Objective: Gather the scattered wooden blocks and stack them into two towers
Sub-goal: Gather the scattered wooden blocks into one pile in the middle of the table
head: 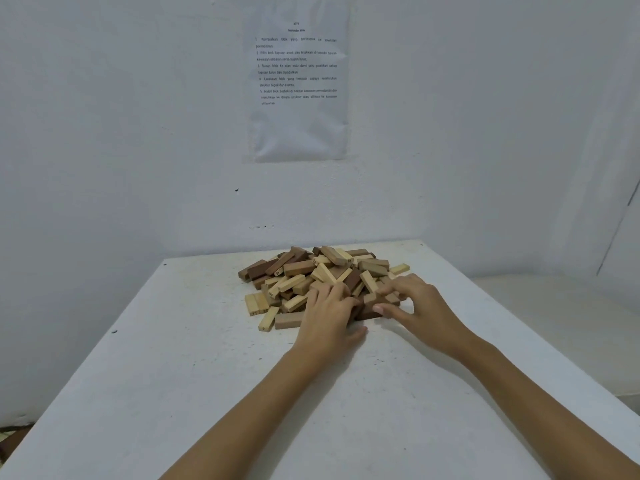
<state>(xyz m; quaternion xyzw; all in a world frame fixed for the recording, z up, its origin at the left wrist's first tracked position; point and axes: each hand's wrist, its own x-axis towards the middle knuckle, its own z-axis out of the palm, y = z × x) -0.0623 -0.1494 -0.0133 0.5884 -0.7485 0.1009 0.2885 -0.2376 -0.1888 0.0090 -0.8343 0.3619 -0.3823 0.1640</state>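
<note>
Wood in pale and dark brown makes up the pile of blocks (311, 271), which lies in a loose heap at the far middle of the white table (207, 375), with no tower begun.

At the heap's left near corner a few blocks lie flat and apart from the tangle. Two pale blocks (256, 303) sit side by side, with a pale block (268, 318) just right of them, both with their long axes running toward the person. Beside these, a tan block (289, 320) lies crosswise.

The left hand (329, 317) is just right of the tan block, palm down. Its fingers are bent into the heap's near edge and its thumb lies on the table. Whether they have closed on a block I cannot tell.

Between the two hands a dark brown block (367, 314) lies crosswise at the near edge, its right end against the right thumb.

The right hand (419, 306) is arched over the heap's near right corner with its fingers curled narrowly onto small blocks. A firm grip cannot be confirmed.

Farther right, one pale stray block (399, 269) lies just clear of the heap, nearer the right hand.

My judgement is that the loose left blocks suit the left hand and the dark block suits either. Bare table in front of the heap offers room for the bases. No box or tray shows. A printed sheet (299, 98) hangs on the wall behind.
</note>
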